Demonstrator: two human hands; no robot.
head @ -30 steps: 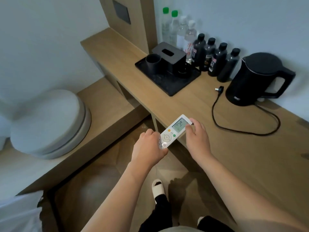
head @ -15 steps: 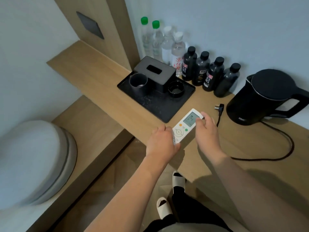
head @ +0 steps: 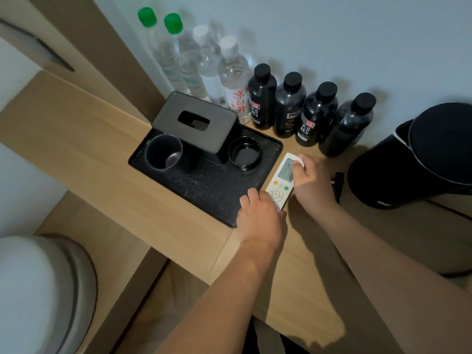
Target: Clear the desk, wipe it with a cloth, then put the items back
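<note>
Both hands grip the white remote (head: 284,180): left hand (head: 259,217) at the button end, right hand (head: 312,178) over the screen end. It sits just beside the black tray (head: 204,185) on the tabletop (head: 97,149). Set flat, parallel to tray, clear of kettle (head: 419,159) plug. Since 0.5 s ago remote carried further in toward the tray.

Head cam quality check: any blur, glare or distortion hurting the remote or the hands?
Head view: dim, soft light; remote readable, its screen slightly washed out; both hands sharp, left hand and right hand; wide-angle bend along the desk edge; round cushion at lower left blurred.
</note>
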